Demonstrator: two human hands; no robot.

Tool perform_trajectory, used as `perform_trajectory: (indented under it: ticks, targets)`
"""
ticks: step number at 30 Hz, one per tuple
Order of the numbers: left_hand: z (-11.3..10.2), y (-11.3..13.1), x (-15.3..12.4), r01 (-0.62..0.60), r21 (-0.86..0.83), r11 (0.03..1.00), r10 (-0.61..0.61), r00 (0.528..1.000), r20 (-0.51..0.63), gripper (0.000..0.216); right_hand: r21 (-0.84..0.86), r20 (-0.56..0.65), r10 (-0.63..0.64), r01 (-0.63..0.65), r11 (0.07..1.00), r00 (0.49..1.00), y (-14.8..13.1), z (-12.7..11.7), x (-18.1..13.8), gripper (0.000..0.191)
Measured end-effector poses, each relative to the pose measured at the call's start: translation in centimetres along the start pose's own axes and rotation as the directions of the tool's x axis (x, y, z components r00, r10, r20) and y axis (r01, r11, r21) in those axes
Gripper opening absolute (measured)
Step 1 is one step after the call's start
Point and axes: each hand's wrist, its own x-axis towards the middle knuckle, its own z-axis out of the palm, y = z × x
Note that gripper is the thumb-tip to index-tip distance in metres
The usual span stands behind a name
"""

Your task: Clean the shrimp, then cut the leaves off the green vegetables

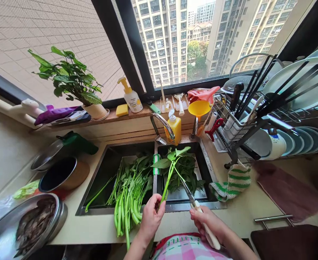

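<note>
Pinched in my left hand (152, 215) is a leafy green stem of water spinach (170, 177), upright over the right basin. My right hand (207, 222) is wrapped round the pale handles of kitchen scissors (188, 191), whose metal blades point up toward the stem's leaves. Whether the blades touch the stem I cannot tell. Below them, cut leaves (184, 173) lie in the right basin. A large bunch of water spinach (131, 195) fills much of the left basin, its thick stems hanging over the front edge beside my left hand.
A faucet (162, 122) stands behind the double sink (94, 187). Left are a dark pot (58, 173) and a metal bowl (53, 209). A yellow soap bottle (176, 130) and dish rack (229, 133) stand behind and right. A striped cloth (233, 182) lies right of the sink.
</note>
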Motion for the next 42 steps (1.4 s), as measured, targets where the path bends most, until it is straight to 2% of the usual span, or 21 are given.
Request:
perform_trajectory:
  ticks: [3, 10, 15, 19, 22, 24, 26, 28, 30, 33, 37, 42]
  targets:
    - [0.0, 0.0, -0.2, -0.017, 0.014, 1.000, 0.017, 1.000, 0.000, 0.015, 0.096, 0.032, 0.051, -0.054, 0.994, 0.998, -0.5, 0.0, 0.1, 0.040]
    - [0.4, 0.8, -0.8, -0.005, 0.006, 1.000, 0.005, 0.999, 0.035, 0.015, 0.197, 0.141, 0.066, -0.093, 0.976, 0.988, -0.7, -0.7, 0.2, 0.035]
    - [0.0, 0.8, -0.7, 0.109, -0.172, 0.979, -0.095, 0.992, 0.087, 0.022, 0.290, 0.225, 0.058, -0.123, 0.949, 0.973, -0.7, -1.3, 0.4, 0.033]
    - [-1.0, 0.6, -0.1, 0.162, -0.288, 0.944, -0.146, 0.986, 0.078, 0.025, 0.296, 0.237, 0.034, -0.105, 0.949, 0.971, -0.6, -1.9, 0.2, 0.031]
    - [-2.0, 0.9, 0.2, 0.222, -0.380, 0.898, -0.207, 0.975, 0.081, 0.028, 0.364, 0.229, 0.016, -0.101, 0.926, 0.973, -0.4, -2.3, 0.3, 0.030]
    - [-2.8, 1.3, 0.3, 0.283, -0.451, 0.847, -0.263, 0.959, 0.109, 0.030, 0.469, 0.168, -0.018, -0.064, 0.881, 0.986, -0.7, -2.2, 1.0, 0.027]
    - [-3.5, 1.7, 0.3, 0.347, -0.520, 0.781, -0.312, 0.937, 0.157, 0.032, 0.600, 0.041, -0.038, 0.005, 0.800, 0.998, -1.3, -1.7, 2.2, 0.023]
    - [-4.1, 2.1, 0.4, 0.407, -0.583, 0.704, -0.354, 0.912, 0.209, 0.033, 0.702, -0.107, -0.029, 0.096, 0.705, 0.994, -2.3, -0.8, 3.8, 0.016]
    - [-4.6, 2.2, 0.5, 0.462, -0.641, 0.613, -0.391, 0.882, 0.262, 0.035, 0.752, -0.206, -0.023, 0.173, 0.637, 0.978, -3.1, 0.2, 5.6, 0.011]
    - [-5.2, 2.3, 0.6, 0.531, -0.700, 0.478, -0.440, 0.834, 0.332, 0.035, 0.768, -0.255, -0.071, 0.247, 0.590, 0.964, -3.9, 1.6, 7.7, 0.016]
    - [-5.8, 2.1, 0.4, 0.593, -0.730, 0.339, -0.487, 0.775, 0.403, 0.032, 0.762, -0.294, -0.170, 0.338, 0.552, 0.941, -4.2, 2.8, 9.0, 0.027]
    - [-6.0, 1.1, -0.4, 0.649, -0.737, 0.188, -0.479, 0.716, 0.508, 0.032, 0.745, -0.330, -0.280, 0.431, 0.509, 0.901, -5.1, 3.3, 9.8, 0.033]
